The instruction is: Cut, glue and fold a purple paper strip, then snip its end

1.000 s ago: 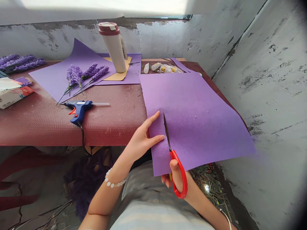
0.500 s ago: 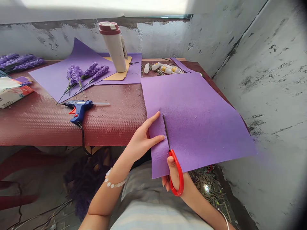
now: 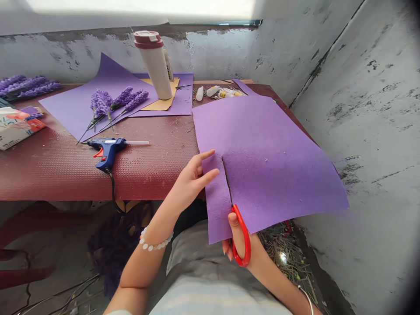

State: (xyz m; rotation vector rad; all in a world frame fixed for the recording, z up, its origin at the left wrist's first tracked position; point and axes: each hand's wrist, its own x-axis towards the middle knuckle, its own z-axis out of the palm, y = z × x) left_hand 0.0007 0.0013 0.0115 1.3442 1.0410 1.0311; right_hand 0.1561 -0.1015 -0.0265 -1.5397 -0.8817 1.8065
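Note:
A large sheet of purple felt overhangs the corner of the dark red table, and a narrow slit runs up from its near edge. My right hand is shut on red-handled scissors, whose dark blade lies along the slit. The lower blade is hidden by the felt. My left hand is beside the slit, its fingertips on the strip of felt to the left. A beaded bracelet circles my left wrist.
A blue glue gun lies on the table near a purple sheet bearing lavender sprigs. Behind stand a white tumbler and small glue bottles. A tissue box sits at left. Stained concrete walls rise behind and right.
My left hand has lifted slightly and moved left, its fingers now curled back from the slit. The scissors have shifted slightly upward and left, and the table items appear slightly shifted in view.

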